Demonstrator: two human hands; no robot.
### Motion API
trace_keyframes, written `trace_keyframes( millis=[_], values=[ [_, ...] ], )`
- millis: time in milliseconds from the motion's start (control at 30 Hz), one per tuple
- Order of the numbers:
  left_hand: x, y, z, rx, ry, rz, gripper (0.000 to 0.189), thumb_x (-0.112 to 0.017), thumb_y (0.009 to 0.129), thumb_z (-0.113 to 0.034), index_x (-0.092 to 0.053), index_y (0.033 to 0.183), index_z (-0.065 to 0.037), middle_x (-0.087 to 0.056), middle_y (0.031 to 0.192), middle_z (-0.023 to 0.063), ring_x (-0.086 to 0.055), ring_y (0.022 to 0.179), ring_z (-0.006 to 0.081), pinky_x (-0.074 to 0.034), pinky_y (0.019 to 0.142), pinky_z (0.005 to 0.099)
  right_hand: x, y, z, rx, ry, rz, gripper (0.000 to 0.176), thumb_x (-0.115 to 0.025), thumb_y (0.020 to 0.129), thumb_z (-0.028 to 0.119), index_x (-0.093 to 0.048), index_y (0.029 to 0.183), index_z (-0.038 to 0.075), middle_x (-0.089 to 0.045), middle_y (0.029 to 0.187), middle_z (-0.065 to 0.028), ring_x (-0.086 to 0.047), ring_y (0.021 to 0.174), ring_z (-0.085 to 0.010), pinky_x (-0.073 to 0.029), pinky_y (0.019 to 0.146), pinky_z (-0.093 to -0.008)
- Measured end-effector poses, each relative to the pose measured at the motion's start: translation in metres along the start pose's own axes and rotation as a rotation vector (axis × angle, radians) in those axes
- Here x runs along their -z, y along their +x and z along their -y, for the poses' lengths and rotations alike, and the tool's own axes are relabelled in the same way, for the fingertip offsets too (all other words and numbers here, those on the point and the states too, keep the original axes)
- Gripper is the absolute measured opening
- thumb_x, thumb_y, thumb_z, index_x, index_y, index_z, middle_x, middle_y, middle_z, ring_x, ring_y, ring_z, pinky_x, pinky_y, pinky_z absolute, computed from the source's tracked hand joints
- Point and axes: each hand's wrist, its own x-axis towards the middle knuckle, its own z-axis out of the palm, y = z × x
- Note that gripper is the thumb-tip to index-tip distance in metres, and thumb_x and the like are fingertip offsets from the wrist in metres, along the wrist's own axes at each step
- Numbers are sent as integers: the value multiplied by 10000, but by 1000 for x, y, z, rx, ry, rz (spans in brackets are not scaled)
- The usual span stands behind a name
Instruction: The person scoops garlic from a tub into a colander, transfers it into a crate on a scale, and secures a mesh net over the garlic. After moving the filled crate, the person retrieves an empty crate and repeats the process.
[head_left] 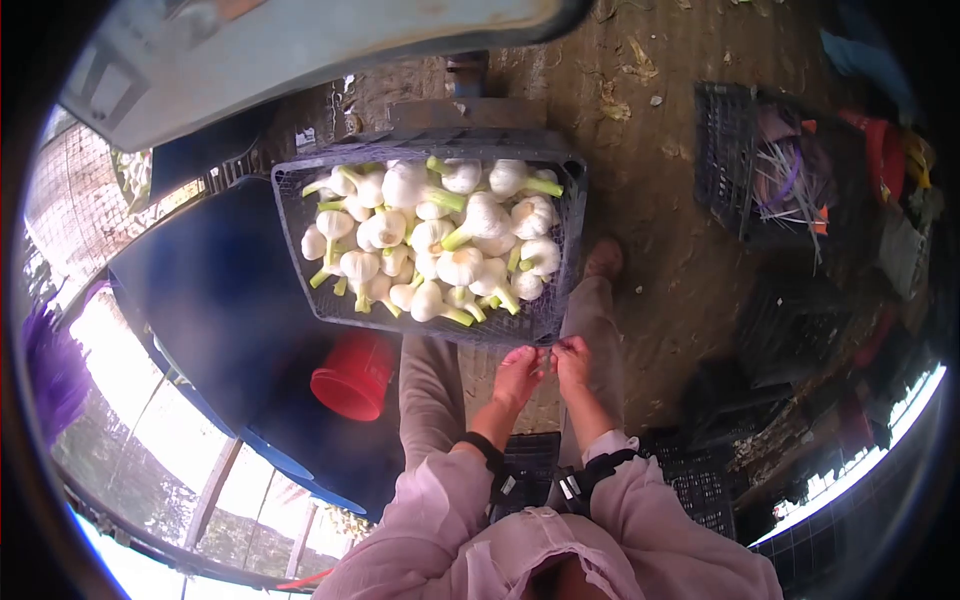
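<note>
A dark plastic crate full of white garlic bulbs with short green stems stands in front of me. My left hand and my right hand are close together at the crate's near edge, toward its right corner. Fingers of both hands are bent and pressed together, with the fingertips at or just below the rim. Whatever lies between the fingertips is too small to make out.
A red bucket is at the left beside a large blue surface. A pale panel hangs over the top left. On the right, a black crate holds strips and cloth, near a red container. More dark crates stand lower right.
</note>
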Motion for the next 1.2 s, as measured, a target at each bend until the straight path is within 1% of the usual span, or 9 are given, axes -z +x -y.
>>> trace_keyframes(
  millis=[133,400,500,567,667,733,833,900,1200],
  values=[
    [-13,-36,9,-229,366,-28,107,-508,859,-169,-549,903,-81,-599,763,12,-524,633,80,-443,541,232,21,-74,31,109,-15,-74,123,-568,761,70,-463,696,73,-496,565,-7,-446,443,-66,-353,374,-206],
    [-87,-154,-136,-54,-79,28,182,-474,867,-144,-546,976,-17,-608,790,25,-549,626,66,-471,539,192,-44,-204,192,611,-239,361,145,-616,771,107,-499,723,36,-530,618,-35,-496,479,-102,-403,454,-225],
    [-73,-170,-188,110,360,-26,187,-517,829,-144,-588,923,1,-621,835,43,-582,714,93,-480,598,229,-49,-192,262,894,-1278,186,178,-613,742,178,-532,683,31,-575,671,-127,-562,549,-277,-440,502,-351],
    [-20,-143,-209,-716,973,-147,201,-555,793,-156,-614,895,8,-628,809,43,-587,716,110,-462,607,242,-78,-197,306,998,-1409,-58,159,-599,737,186,-553,713,36,-593,744,-137,-580,642,-308,-455,565,-386],
    [-3,-118,-321,-1116,888,-616,229,-582,739,-163,-604,919,-21,-606,818,138,-583,770,241,-452,704,332,-163,-167,346,1504,-964,41,177,-581,741,202,-578,832,50,-598,865,-130,-575,812,-289,-459,691,-373],
    [-2,-93,-391,-1065,993,-606,338,-554,759,-226,-547,1037,-33,-540,1029,155,-496,981,287,-386,850,369,-234,-123,364,1641,-1042,117,278,-571,744,213,-576,971,53,-587,947,-148,-557,873,-298,-431,777,-362],
    [20,-15,-427,-874,726,-377,445,-483,808,-257,-456,1177,-10,-439,1219,168,-409,1138,273,-312,957,325,-324,-62,364,1277,-947,387,309,-566,746,246,-585,976,40,-590,962,-156,-550,878,-312,-416,795,-356],
    [24,3,-430,-747,507,-153,418,-438,838,-284,-492,1139,2,-490,1182,146,-468,1072,233,-343,916,314,-361,-43,360,633,-983,592,298,-577,722,276,-618,868,19,-612,892,-159,-565,833,-308,-430,761,-349],
    [32,13,-461,-464,502,-54,167,-639,721,-154,-629,824,-23,-622,727,44,-531,624,85,-417,587,235,-392,-29,366,653,-1309,548,163,-663,609,194,-624,634,38,-592,598,-73,-551,562,-142,-433,574,-292]
  ],
)
